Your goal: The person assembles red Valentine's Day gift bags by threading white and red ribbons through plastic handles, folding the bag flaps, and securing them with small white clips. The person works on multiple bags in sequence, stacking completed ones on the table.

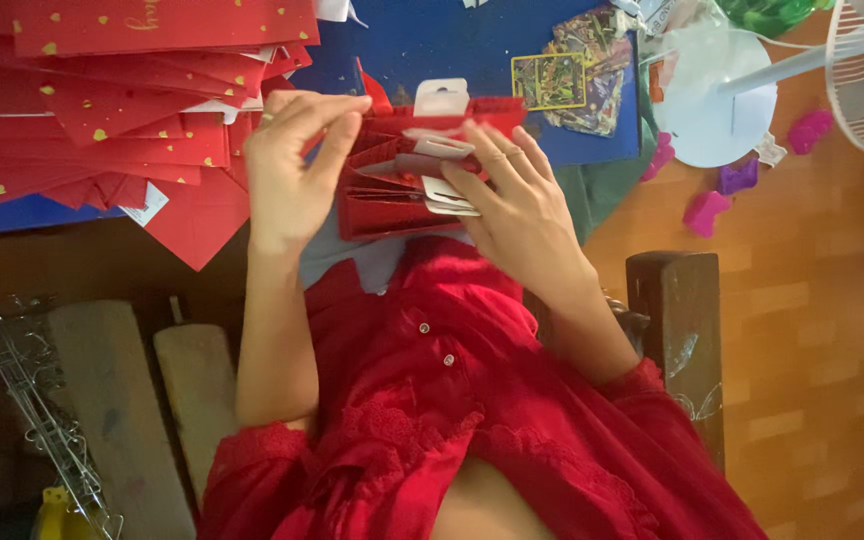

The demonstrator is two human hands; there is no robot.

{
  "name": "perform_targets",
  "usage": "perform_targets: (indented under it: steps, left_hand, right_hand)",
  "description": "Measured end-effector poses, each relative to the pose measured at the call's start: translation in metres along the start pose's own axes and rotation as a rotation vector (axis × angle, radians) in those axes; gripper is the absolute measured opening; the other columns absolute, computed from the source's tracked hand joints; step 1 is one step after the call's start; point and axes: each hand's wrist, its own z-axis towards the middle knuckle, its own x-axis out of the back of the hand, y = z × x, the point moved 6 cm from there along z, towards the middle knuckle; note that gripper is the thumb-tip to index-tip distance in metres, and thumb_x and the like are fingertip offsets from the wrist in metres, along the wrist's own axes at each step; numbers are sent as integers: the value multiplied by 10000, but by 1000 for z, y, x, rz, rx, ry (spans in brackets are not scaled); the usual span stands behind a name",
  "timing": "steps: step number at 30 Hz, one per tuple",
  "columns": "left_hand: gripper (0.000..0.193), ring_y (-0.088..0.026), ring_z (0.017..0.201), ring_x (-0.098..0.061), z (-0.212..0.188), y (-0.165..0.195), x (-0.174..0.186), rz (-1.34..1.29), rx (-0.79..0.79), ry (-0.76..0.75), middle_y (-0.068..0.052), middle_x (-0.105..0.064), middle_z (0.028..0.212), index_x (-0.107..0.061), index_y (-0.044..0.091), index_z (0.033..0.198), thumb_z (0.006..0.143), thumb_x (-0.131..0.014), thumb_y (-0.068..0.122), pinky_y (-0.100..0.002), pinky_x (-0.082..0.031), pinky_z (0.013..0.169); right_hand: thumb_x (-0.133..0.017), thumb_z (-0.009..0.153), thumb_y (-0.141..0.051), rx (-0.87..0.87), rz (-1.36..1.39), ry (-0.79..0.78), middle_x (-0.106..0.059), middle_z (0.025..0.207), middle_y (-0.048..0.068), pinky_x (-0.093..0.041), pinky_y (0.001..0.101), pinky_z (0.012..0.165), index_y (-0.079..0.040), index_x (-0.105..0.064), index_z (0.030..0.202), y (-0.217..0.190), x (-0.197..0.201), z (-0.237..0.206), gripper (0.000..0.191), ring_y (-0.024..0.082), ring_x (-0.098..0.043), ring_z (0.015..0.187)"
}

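Head view: we grip red envelope stack [402,170], left hand [292,165] pinching top, right hand [517,215] clasping side; finished red envelope pile [102,110] left of hands.

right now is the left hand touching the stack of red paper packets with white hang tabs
Touching. The head view shows the left hand with its fingertips pinched on the top edge of the stack of red paper packets with white hang tabs, no gap showing.
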Motion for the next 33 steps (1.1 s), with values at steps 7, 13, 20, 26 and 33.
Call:
perform_targets:
  steps: [7, 13, 20, 26, 33]
  left_hand:
    - [148, -252, 964, -574, 18, 39, -11, 328, -227, -137, -11, -756, 976, -807, 92, 993, 1044, -771, 226, -449, -431, 917]
    - [226, -288, 946, -594, 37, 32, -37, 674, -330, -304, -78, -649, 891, -808, 121, 828, 952, -763, 305, -461, -435, 823]
    - [157, -323, 1010, -597, 35, 13, -17, 316, -266, -496, -106, -669, 1072, -789, 70, 966, 1026, -676, 162, -449, -486, 907]
    - [129, -291, 1017, -628, 35, 19, -8, 361, -234, -385, -78, -671, 1057, -787, 82, 1073, 965, -724, 114, -408, -501, 871]
    - [171, -227, 766, -694, 37, 26, -9, 295, 76, -481, -74, -700, 911, -735, 82, 981, 894, -793, 217, -404, -510, 669]
  right_hand:
    - [-771, 784, -108, -12, 45, 64, -412, 1579, 246, -327, 552, 1228, -70, -708, 1208, -1, 4, 3, 430, 390, -419, 1471]
    - [-810, 825, -128, -33, 66, 49, -508, 1472, 197, -348, 556, 1225, -54, -653, 1206, 0, 5, 4, 419, 396, -468, 1419]
    - [-792, 853, -76, -89, 279, 124, -677, 1188, 167, -457, 474, 1057, 37, -484, 1370, -6, 15, 5, 612, 391, -622, 1168]
    - [-723, 842, -30, 50, 117, -18, -691, 1040, 75, -487, 444, 975, -69, -683, 1210, -27, 23, 1, 371, 279, -656, 1030]
    - [-690, 841, -39, 104, 129, -46, -689, 1185, 100, -467, 451, 1076, -42, -646, 1123, -44, 29, -2, 285, 289, -631, 1181]
